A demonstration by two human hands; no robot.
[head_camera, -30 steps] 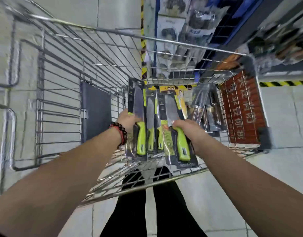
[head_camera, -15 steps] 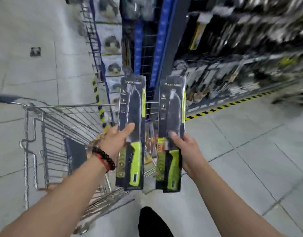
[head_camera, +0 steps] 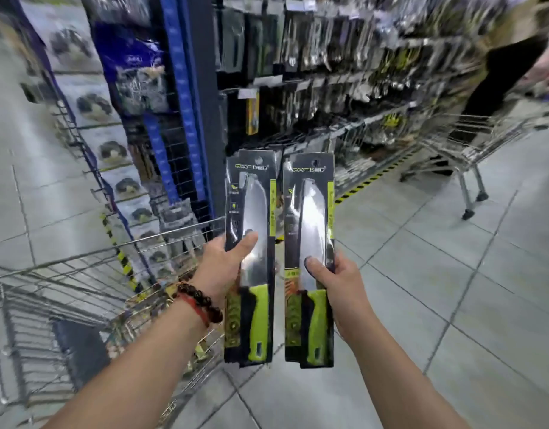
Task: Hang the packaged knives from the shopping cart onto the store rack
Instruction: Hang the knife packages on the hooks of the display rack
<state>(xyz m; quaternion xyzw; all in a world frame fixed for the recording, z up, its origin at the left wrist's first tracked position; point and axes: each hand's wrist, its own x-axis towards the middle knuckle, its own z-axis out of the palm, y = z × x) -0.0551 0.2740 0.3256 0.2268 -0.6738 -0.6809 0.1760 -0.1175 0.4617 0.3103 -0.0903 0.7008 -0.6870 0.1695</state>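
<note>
Glossy stiff card packs: the left hand [head_camera: 225,267] clasps one packaged knife [head_camera: 250,258], the right hand [head_camera: 339,284] another [head_camera: 308,258], mid-pack; likely light, slippery, best pinched at the edges.

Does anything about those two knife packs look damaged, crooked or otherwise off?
Nothing stands out. The left hand and right hand each hold a packaged knife, left pack and right pack, upright, side by side, apparently intact. The store rack is too blurred to judge.
</note>
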